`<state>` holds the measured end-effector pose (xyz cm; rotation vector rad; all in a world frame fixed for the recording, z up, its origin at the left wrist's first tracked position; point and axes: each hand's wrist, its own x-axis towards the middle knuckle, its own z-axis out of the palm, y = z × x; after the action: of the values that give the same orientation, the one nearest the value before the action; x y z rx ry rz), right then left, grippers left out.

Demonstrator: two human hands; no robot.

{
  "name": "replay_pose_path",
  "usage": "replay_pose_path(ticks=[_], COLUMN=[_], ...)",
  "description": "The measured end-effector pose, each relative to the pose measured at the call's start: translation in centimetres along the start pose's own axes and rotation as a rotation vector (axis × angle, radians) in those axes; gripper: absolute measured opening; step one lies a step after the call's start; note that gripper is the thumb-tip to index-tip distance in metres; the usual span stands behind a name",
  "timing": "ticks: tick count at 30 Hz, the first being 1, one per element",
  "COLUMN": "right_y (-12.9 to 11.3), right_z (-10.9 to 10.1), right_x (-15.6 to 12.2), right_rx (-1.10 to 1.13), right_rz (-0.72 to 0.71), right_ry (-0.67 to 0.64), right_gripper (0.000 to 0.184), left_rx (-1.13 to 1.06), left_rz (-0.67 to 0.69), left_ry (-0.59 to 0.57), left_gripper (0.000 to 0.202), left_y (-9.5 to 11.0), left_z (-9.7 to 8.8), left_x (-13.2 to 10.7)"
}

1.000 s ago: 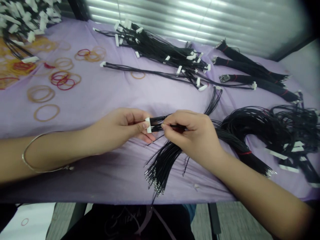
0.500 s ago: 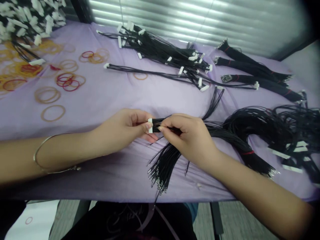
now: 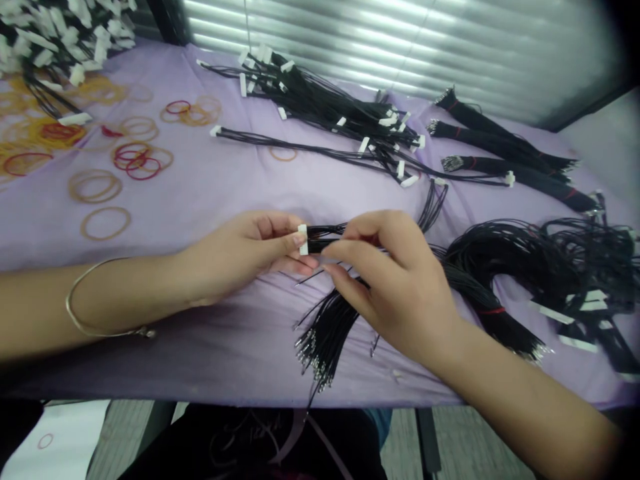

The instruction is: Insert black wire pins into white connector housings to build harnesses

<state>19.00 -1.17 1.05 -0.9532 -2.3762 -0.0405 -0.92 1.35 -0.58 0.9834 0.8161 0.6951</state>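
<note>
Firmly, the left hand (image 3: 240,257) pinches one white connector (image 3: 303,240) between thumb and fingertips; its bundle of black wires (image 3: 325,238) runs rightward, just beneath the right hand's (image 3: 400,287) parted, ungripping fingers.

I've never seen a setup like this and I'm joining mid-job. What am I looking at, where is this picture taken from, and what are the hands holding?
This is no machine: these are a person's two bare hands, seen from a camera worn on their head, looking forward and down. The left hand pinches a white connector with black wires running from it. The right hand is right by those wires, though whether its fingers grip them is hard to tell. A loose bunch of wires with metal tips lies below. The purple cloth also carries rubber bands and more wire bundles.
</note>
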Motion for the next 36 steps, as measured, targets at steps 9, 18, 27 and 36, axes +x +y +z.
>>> replay_pose_path(ticks=[9,18,27,36], right_y=[0.7,2.3,1.9,1.4], right_z=[0.0,-1.8,-2.0,-1.6], right_x=[-0.5,0.0,0.0,0.4], right_rx=[-0.052,0.201,0.382,0.473], right_rz=[0.024,-0.109,-0.078,0.118], right_ry=[-0.393,-0.644,-0.789,-0.543], right_gripper=[0.011,0.013,0.017,0.007], left_rx=[0.041,0.091,0.087,0.105], left_rz=[0.056,0.05,0.059,0.013], left_ry=[0.02,0.014,-0.002,0.015], left_gripper=[0.01,0.01,0.01,0.012], left_y=[-0.3,-0.1,-0.2,0.0], left_z=[-0.2,-0.1,-0.2,-0.1], left_x=[0.0,-0.1,-0.1,-0.1])
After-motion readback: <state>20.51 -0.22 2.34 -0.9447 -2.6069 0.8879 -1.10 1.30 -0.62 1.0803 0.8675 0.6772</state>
